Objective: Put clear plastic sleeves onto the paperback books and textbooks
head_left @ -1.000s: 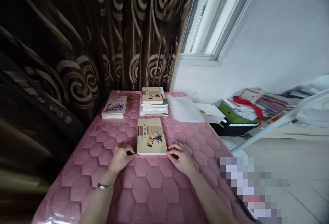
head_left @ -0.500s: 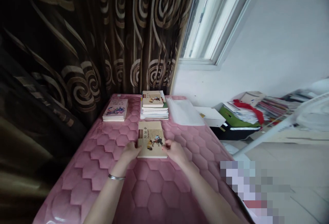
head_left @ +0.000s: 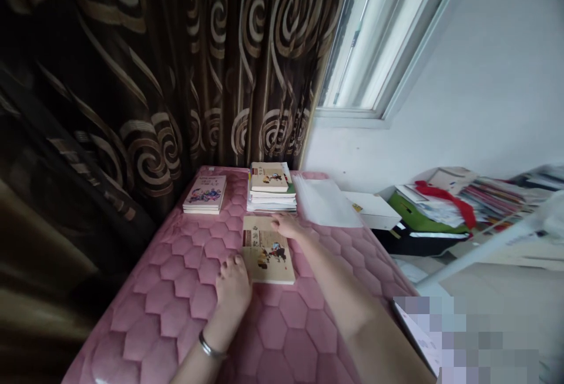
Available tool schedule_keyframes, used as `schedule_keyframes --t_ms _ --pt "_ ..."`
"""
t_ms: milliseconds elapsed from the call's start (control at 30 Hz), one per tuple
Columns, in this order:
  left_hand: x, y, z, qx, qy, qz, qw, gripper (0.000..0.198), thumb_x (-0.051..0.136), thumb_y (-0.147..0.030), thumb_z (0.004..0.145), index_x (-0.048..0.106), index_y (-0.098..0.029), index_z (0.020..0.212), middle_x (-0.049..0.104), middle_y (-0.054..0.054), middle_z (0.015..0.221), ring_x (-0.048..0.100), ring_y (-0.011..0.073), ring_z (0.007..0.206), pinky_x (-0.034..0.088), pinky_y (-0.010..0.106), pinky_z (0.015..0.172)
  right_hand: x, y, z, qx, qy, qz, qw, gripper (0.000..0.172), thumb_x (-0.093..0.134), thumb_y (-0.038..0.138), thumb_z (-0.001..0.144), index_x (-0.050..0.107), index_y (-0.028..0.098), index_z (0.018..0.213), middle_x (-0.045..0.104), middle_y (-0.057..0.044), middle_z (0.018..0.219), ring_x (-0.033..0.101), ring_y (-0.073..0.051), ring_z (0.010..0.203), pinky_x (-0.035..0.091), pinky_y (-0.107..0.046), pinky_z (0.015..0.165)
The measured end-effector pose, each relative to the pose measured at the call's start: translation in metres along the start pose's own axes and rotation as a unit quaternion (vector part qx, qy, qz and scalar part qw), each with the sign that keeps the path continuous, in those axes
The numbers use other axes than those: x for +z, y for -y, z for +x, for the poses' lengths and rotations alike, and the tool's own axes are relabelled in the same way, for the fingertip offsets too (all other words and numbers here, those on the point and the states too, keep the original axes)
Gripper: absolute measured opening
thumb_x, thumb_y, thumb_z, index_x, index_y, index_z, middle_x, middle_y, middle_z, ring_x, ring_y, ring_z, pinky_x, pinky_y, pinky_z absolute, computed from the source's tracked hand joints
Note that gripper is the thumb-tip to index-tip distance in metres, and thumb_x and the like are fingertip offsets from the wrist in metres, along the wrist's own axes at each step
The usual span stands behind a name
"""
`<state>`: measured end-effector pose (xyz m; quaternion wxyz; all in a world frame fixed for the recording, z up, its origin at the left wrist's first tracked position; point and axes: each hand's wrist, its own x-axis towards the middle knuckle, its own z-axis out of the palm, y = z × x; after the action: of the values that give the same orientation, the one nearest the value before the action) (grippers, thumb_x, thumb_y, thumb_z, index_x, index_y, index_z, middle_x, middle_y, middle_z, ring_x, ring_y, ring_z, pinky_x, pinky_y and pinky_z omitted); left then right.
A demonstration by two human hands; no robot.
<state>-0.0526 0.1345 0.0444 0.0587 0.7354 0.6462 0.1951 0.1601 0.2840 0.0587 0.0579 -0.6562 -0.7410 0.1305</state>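
A beige paperback book [head_left: 268,263] with a small painted picture and dark title characters lies flat on the pink padded table cover [head_left: 282,319]. My left hand [head_left: 233,284], a silver bangle on its wrist, rests against the book's lower left edge with fingers apart and no grip. Over the book's upper right corner is my right hand [head_left: 286,225], fingers stretched out and pointing left; whether it touches the cover I cannot tell. Just behind, a stack of books [head_left: 272,196] carries a similar beige book [head_left: 268,177] on top.
Back left, a small pile of pink-covered books [head_left: 205,193] lies near the patterned curtain [head_left: 220,78]. Clear plastic sheets [head_left: 326,202] lie right of the stack. Off the table's right side are a white box [head_left: 374,211], a green bag [head_left: 412,214] with papers, and a pale slanted pole [head_left: 476,243].
Both hands have let go of the book's sides. My right hand has moved up to its far corner, and my left has turned at the left edge. The view has shifted slightly.
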Motion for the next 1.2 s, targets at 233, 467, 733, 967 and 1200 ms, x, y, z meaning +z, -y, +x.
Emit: schedule_keyframes --t_ms 233,467,733,967,1200 --pt "0.001 -0.021 -0.026 0.226 0.014 0.058 0.972 0.032 0.046 -0.008 0.085 0.061 -0.022 0.111 0.06 0.011 0.115 0.052 0.0264 0.105 0.042 0.048 0.088 0.004 -0.003 0.013 0.009 0.01 -0.016 1.0 0.04 0.043 0.038 0.089 0.061 0.014 0.116 0.055 -0.015 0.128 0.047 -0.029 0.12 0.037 -0.037 0.095" --pt "-0.003 -0.014 -0.01 0.256 0.017 0.073 0.964 0.032 0.039 -0.007 0.089 0.062 -0.021 0.106 0.062 0.009 0.109 0.051 0.0229 0.101 0.039 0.046 0.09 0.003 0.002 0.014 0.031 -0.011 -0.032 0.999 0.043 0.037 0.039 0.092 0.06 0.015 0.119 0.057 -0.014 0.128 0.05 -0.027 0.118 0.038 -0.035 0.094" --pt "-0.011 0.011 0.006 0.255 0.012 0.11 0.961 0.025 0.044 -0.01 0.089 0.062 -0.023 0.101 0.063 0.007 0.108 0.051 0.0227 0.103 0.037 0.046 0.093 -0.007 -0.008 0.0 0.07 -0.005 -0.036 0.997 0.041 0.045 0.041 0.089 0.066 0.013 0.11 0.068 -0.016 0.11 0.062 -0.027 0.103 0.044 -0.032 0.085" --pt "-0.019 0.062 0.061 0.125 -0.02 0.098 0.987 0.031 0.042 -0.006 0.086 0.067 -0.021 0.096 0.065 0.011 0.11 0.054 0.027 0.103 0.032 0.047 0.09 0.003 -0.017 -0.067 0.15 -0.024 -0.035 0.988 0.041 0.048 0.047 0.087 0.073 0.015 0.089 0.073 -0.016 0.09 0.067 -0.03 0.089 0.048 -0.035 0.074" --pt "-0.011 0.062 0.107 0.146 0.016 0.032 0.989 0.025 0.046 -0.01 0.085 0.069 -0.021 0.088 0.07 0.009 0.1 0.056 0.0259 0.103 0.028 0.046 0.093 0.027 0.004 -0.123 0.187 -0.092 0.002 0.978 0.047 0.032 0.04 0.095 0.07 0.013 0.089 0.072 -0.019 0.09 0.069 -0.027 0.088 0.048 -0.031 0.07"
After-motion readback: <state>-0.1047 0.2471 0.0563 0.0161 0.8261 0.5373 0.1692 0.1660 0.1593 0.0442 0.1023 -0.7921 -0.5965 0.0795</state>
